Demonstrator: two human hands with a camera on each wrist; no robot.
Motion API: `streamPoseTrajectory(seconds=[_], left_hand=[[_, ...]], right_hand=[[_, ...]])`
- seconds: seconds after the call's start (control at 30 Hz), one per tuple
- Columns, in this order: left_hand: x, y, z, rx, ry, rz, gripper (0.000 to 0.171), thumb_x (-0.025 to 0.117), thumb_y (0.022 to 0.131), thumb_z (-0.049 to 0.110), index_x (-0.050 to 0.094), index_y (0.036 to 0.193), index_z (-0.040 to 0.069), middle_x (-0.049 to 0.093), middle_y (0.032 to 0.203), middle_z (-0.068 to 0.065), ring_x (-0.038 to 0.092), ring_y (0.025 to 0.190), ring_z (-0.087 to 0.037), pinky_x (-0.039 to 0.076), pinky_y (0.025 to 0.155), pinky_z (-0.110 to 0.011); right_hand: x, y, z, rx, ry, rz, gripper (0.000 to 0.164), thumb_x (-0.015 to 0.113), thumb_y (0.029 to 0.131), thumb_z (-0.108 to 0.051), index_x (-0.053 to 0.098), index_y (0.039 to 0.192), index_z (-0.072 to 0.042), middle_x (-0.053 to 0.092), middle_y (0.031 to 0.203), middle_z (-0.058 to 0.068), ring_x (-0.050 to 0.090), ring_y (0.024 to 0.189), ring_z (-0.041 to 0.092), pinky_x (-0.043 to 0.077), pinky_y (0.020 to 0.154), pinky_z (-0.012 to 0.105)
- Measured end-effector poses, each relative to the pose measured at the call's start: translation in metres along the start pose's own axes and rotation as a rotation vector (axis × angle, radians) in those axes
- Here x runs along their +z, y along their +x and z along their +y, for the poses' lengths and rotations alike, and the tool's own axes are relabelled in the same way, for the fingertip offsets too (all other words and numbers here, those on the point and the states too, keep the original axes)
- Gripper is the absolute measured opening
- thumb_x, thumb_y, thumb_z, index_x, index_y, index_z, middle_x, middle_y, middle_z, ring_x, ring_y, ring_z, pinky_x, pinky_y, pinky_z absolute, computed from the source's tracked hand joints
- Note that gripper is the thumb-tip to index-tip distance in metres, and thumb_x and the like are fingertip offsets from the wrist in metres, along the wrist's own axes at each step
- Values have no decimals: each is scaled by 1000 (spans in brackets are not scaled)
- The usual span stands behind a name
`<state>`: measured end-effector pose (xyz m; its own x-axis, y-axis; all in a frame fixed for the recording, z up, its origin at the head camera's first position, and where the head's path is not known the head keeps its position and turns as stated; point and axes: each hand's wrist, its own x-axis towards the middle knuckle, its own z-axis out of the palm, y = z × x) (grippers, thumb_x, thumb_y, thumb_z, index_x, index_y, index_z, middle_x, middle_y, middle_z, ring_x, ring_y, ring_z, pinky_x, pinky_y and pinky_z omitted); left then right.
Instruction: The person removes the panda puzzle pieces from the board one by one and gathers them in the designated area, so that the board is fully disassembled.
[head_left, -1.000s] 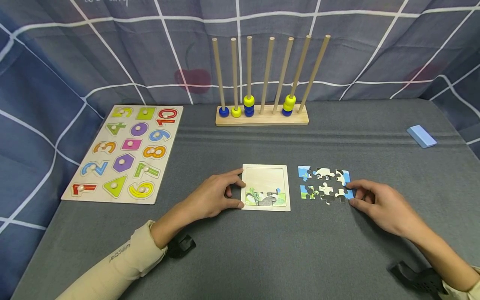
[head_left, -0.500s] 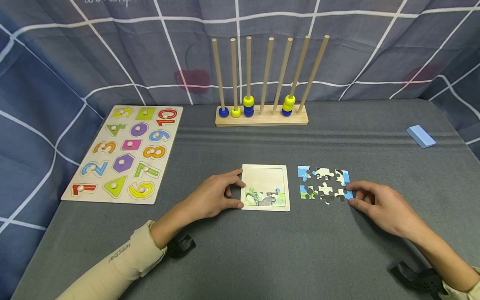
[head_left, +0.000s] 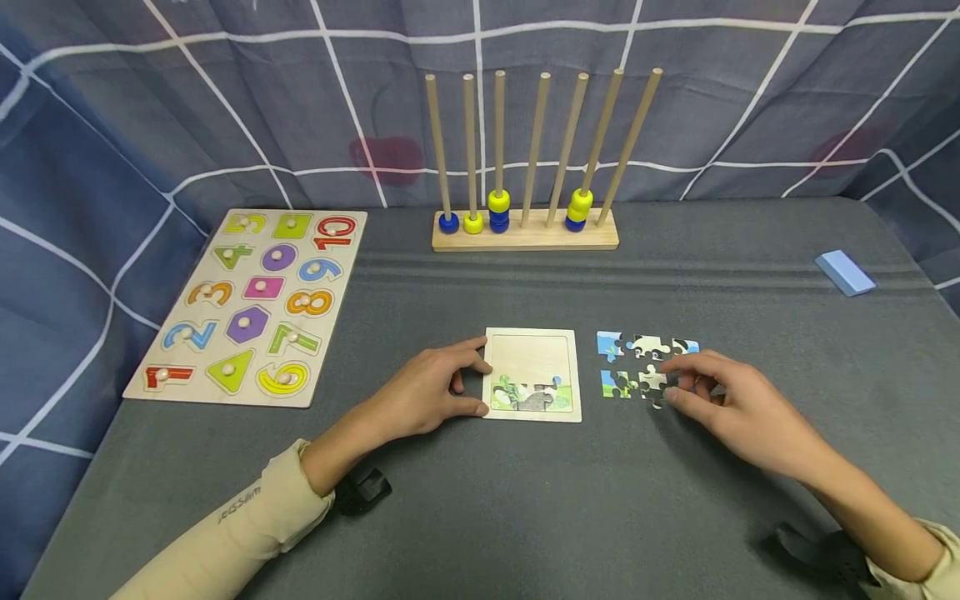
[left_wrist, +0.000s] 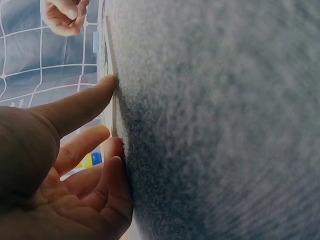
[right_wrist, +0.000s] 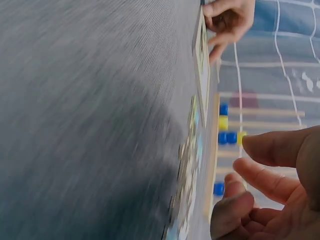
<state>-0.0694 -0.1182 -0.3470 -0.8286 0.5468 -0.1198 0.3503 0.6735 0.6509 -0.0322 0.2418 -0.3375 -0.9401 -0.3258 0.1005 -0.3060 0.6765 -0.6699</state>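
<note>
A square wooden puzzle tray (head_left: 532,357) lies on the grey table, its bottom row filled with printed pieces. Along its left edge, my left hand (head_left: 429,390) touches the frame with thumb and fingers spread apart; the left wrist view has the thumb (left_wrist: 90,102) straight against that edge. Right of the tray lie loose panda jigsaw pieces (head_left: 651,377) in two rows. Over their right end hovers my right hand (head_left: 750,412), hiding some of them. Its thumb and fingers stand apart in the right wrist view, with nothing visible between them.
A number-and-shape knob puzzle board (head_left: 258,290) lies on the left. At the back stands a wooden peg rack (head_left: 525,240) with blue and yellow beads. A light blue block (head_left: 845,272) rests far right. Patterned cloth (head_left: 390,108) closes off the back and sides.
My right hand has moved left from the right edge of the loose pieces to above them, and its fingers now cover the lower right ones. The left hand and tray keep their place.
</note>
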Motion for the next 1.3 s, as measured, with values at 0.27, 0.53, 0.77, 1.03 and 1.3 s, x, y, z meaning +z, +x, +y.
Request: streamPoseTrajectory(seconds=[0.27,0.53,0.77,1.03,1.3], left_hand=[[1,2,0,8,-11,-6,42,84,80,17,69,117,6,42,152,-11,50,69,-7,42,70,-28],[0,3,0,2,-11,-8,41,84,80,17,69,117,6,43,152,-11,50,69,-8,42,69,-28],[1,2,-1,11,-18,-4,40,84,80,18,69,116,7,43,151,-12,50,69,-7,43,70,-28],[-1,1,-2,7,-19,-9,40,83,81,18,68,116,6,42,152,-11,50,70,-7,43,70,-28],[-1,0,-2,1,-18,-12,41,83,81,18,68,117,7,42,152,-11,50,69,-7,43,70,-28]], right_hand=[[22,25,-35,-57,98,-118,21,71,91,-8,70,112,-10,57,82,-7,52,74,10,43,61,24],[63,54,-62,-154,135,-210,21,70,89,-4,69,110,-7,58,84,-8,53,71,8,45,63,28],[93,69,-67,-163,160,-229,21,68,88,-2,69,109,-5,60,83,-7,55,74,8,46,67,29],[97,74,-68,-142,151,-258,24,71,85,-2,68,109,-2,58,81,-6,54,73,8,46,68,29],[100,77,-73,-209,10,-289,30,78,81,-7,68,109,-6,49,77,-4,46,69,8,40,64,29]])
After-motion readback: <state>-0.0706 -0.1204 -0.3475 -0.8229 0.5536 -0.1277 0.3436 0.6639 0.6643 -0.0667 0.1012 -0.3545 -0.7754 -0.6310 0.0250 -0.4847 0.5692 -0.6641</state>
